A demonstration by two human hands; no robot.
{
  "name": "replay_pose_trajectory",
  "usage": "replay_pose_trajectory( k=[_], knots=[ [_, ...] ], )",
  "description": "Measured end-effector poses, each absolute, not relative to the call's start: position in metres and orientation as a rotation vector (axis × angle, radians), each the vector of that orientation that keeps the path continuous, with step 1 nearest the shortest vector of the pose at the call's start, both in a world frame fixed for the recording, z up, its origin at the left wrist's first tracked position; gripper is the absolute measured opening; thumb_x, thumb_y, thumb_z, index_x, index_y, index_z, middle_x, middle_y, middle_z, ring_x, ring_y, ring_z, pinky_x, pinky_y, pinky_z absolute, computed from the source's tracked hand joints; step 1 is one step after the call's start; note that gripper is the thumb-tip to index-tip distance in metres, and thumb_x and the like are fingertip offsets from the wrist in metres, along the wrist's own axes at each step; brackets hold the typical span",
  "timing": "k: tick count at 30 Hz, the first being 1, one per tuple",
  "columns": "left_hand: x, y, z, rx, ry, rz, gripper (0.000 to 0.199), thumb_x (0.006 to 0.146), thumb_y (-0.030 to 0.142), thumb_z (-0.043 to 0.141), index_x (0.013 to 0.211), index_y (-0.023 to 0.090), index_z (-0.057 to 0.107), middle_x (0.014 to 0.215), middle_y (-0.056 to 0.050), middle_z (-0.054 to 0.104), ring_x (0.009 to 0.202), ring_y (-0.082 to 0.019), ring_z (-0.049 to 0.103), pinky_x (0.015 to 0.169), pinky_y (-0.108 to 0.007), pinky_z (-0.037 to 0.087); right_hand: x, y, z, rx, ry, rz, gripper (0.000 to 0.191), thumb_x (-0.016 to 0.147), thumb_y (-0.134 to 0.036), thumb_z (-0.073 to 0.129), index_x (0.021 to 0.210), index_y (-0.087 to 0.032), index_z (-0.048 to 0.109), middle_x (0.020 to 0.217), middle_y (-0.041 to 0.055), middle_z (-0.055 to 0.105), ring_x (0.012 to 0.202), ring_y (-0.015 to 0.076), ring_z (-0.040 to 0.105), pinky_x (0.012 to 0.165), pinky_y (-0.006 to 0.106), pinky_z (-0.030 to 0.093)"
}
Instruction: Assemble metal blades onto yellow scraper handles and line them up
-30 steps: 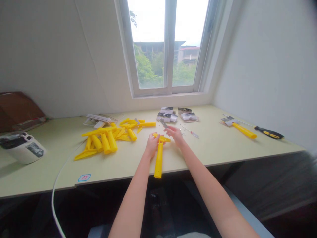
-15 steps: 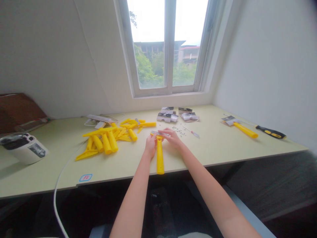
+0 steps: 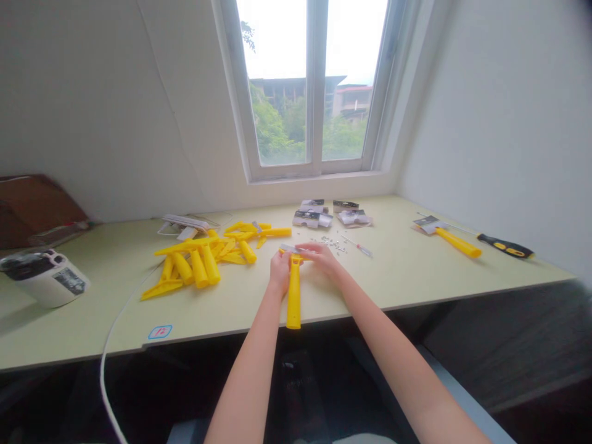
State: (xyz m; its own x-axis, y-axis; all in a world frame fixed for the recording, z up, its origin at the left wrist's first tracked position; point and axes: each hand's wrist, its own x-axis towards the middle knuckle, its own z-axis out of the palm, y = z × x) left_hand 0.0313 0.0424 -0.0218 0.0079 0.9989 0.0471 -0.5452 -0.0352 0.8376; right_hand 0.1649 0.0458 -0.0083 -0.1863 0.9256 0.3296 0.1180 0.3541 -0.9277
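A yellow handle [image 3: 293,296] with a crosswise head points toward me near the table's front edge. My left hand [image 3: 280,269] is closed round the left side of its head. At the right side of the head, my right hand [image 3: 321,257] has its fingers closed on the head and a thin grey metal blade [image 3: 290,248] lying along it. Just beyond my right hand, small metal pieces [image 3: 333,245] are scattered beside a small screwdriver [image 3: 357,246].
Yellow handles and parts [image 3: 198,262] are piled at the left. Card packets [image 3: 312,217] lie at the back. A yellow-handled scraper [image 3: 457,242] and a black-and-yellow screwdriver [image 3: 505,246] lie right. A white jar [image 3: 60,280] and cable [image 3: 110,345] are at far left.
The lower end of the yellow handle has swung slightly left and toward me. My right fingers have shifted a little left, and more of the blade shows at the left.
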Motion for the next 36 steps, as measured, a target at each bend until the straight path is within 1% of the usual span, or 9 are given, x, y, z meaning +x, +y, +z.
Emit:
replay_pose_trajectory(
  k=[6, 13, 15, 18, 20, 22, 26, 29, 36],
  knots=[
    [0.031, 0.038, -0.017, 0.817, 0.708, 1.402, 0.020, 0.062, 0.023, 0.062, 0.079, 0.015, 0.055, 0.071, -0.001, 0.062, 0.061, -0.012, 0.059, 0.065, -0.030, 0.049, 0.165, 0.040, -0.002, -0.958, -1.588, 0.987, 0.028, 0.068, -0.037, 0.064, 0.093, -0.024, 0.069, 0.099, 0.0065, 0.067, 0.094, 0.0240, 0.060, 0.082, 0.038, 0.047],
    [0.031, 0.035, -0.015, 0.848, 0.713, 1.406, 0.022, 0.063, 0.027, 0.064, 0.080, 0.015, 0.055, 0.072, -0.001, 0.061, 0.063, -0.012, 0.058, 0.064, -0.028, 0.047, 0.166, 0.038, -0.004, -0.912, -1.534, 1.104, 0.034, 0.066, -0.038, 0.065, 0.095, -0.020, 0.069, 0.099, 0.0085, 0.067, 0.091, 0.0234, 0.061, 0.079, 0.036, 0.047],
    [0.031, 0.037, -0.017, 0.864, 0.727, 1.433, 0.021, 0.062, 0.026, 0.064, 0.077, 0.014, 0.056, 0.069, 0.000, 0.060, 0.062, -0.011, 0.057, 0.063, -0.025, 0.045, 0.165, 0.038, -0.003, -0.914, -1.528, 1.101, 0.033, 0.066, -0.037, 0.066, 0.094, -0.020, 0.069, 0.098, 0.0078, 0.067, 0.090, 0.0223, 0.061, 0.077, 0.033, 0.046],
    [0.030, 0.041, -0.020, 0.851, 0.768, 1.492, 0.018, 0.062, 0.025, 0.063, 0.074, 0.014, 0.055, 0.065, 0.002, 0.059, 0.059, -0.010, 0.055, 0.061, -0.023, 0.043, 0.163, 0.036, 0.000, -0.951, -1.517, 1.123, 0.032, 0.068, -0.038, 0.063, 0.094, -0.021, 0.067, 0.095, 0.0064, 0.067, 0.084, 0.0192, 0.061, 0.066, 0.028, 0.046],
    [0.028, 0.043, -0.022, 0.821, 0.791, 1.529, 0.018, 0.061, 0.026, 0.062, 0.073, 0.015, 0.054, 0.064, 0.002, 0.058, 0.058, -0.010, 0.054, 0.060, -0.023, 0.042, 0.163, 0.035, 0.003, -1.005, -1.490, 1.131, 0.029, 0.068, -0.040, 0.061, 0.089, -0.020, 0.067, 0.089, 0.0052, 0.066, 0.075, 0.0160, 0.059, 0.058, 0.025, 0.042],
    [0.026, 0.045, -0.022, 0.792, 0.792, 1.548, 0.019, 0.061, 0.026, 0.062, 0.073, 0.015, 0.053, 0.064, 0.003, 0.058, 0.059, -0.010, 0.055, 0.061, -0.023, 0.042, 0.163, 0.035, 0.003, -1.051, -1.462, 1.137, 0.026, 0.067, -0.041, 0.061, 0.077, -0.018, 0.064, 0.075, 0.0033, 0.063, 0.063, 0.0124, 0.055, 0.052, 0.023, 0.038],
    [0.026, 0.045, -0.020, 0.788, 0.745, 1.561, 0.021, 0.061, 0.026, 0.062, 0.076, 0.015, 0.053, 0.067, 0.002, 0.059, 0.061, -0.011, 0.057, 0.065, -0.025, 0.043, 0.164, 0.036, 0.001, -1.081, -1.472, 1.192, 0.031, 0.066, -0.046, 0.060, 0.061, -0.016, 0.054, 0.055, -0.0025, 0.048, 0.048, 0.0075, 0.041, 0.044, 0.021, 0.028],
    [0.027, 0.044, -0.018, 0.786, 0.729, 1.551, 0.020, 0.062, 0.025, 0.062, 0.077, 0.015, 0.053, 0.068, 0.002, 0.060, 0.061, -0.011, 0.057, 0.065, -0.025, 0.044, 0.164, 0.036, 0.000, -1.086, -1.478, 1.181, 0.031, 0.066, -0.045, 0.060, 0.059, -0.016, 0.051, 0.053, -0.0044, 0.043, 0.046, 0.0066, 0.038, 0.045, 0.021, 0.025],
    [0.029, 0.042, -0.017, 0.768, 0.752, 1.449, 0.024, 0.061, 0.027, 0.063, 0.078, 0.014, 0.052, 0.067, -0.001, 0.062, 0.058, -0.013, 0.059, 0.063, -0.029, 0.046, 0.165, 0.041, 0.000, -1.034, -1.517, 1.025, 0.032, 0.065, -0.046, 0.060, 0.055, -0.017, 0.049, 0.054, -0.0027, 0.048, 0.053, 0.0095, 0.045, 0.052, 0.024, 0.033]
  ],
)
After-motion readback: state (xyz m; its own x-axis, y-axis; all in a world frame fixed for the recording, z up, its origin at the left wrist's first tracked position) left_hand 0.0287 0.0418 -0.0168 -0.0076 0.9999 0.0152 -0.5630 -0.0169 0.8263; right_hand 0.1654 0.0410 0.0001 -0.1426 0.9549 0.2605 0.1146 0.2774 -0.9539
